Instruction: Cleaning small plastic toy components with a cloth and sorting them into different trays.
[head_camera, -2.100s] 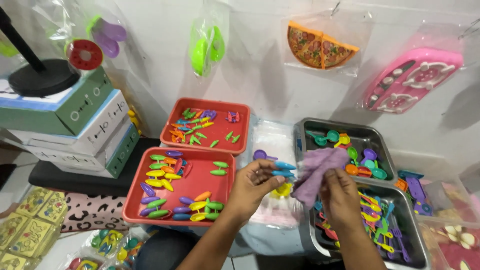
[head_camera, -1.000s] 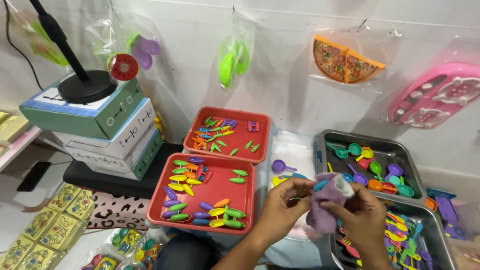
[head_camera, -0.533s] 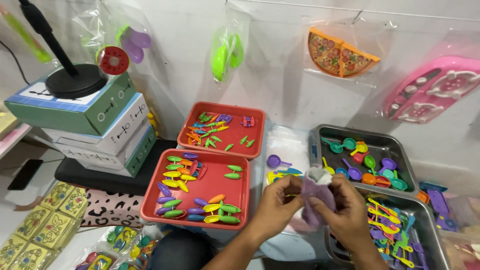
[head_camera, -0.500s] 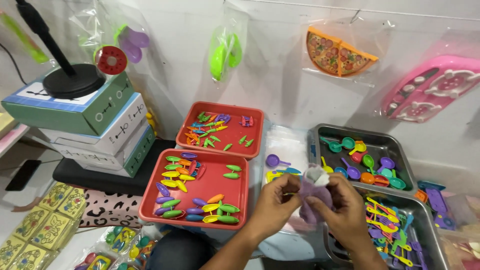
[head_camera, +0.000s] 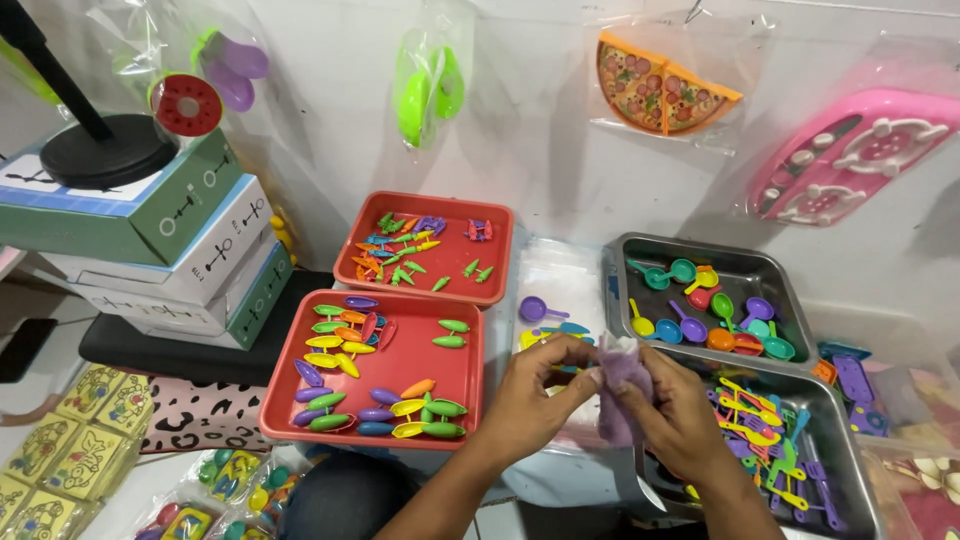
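My left hand (head_camera: 535, 385) and my right hand (head_camera: 675, 410) meet in front of me, both pinching a bunched purple cloth (head_camera: 622, 380). The cloth is held between the fingertips, above the gap between the near red tray (head_camera: 440, 365) and the lower metal tray (head_camera: 835, 405). Whatever is wrapped inside the cloth is hidden. The near red tray holds several small oval toy pieces in green, yellow, purple and orange. The lower metal tray is full of colourful toy utensils.
A second red tray (head_camera: 425, 197) with small toy bits lies behind the first. An upper metal tray (head_camera: 745, 262) holds toy spoons. A purple toy spoon (head_camera: 535, 308) lies on clear bags. Stacked boxes (head_camera: 170, 250) stand left. Bagged toys hang on the wall, among them pizza slices (head_camera: 660, 85).
The cloth has gone from hanging loose in my right hand to being bunched between both hands. The blue toy piece my left hand held is no longer in sight.
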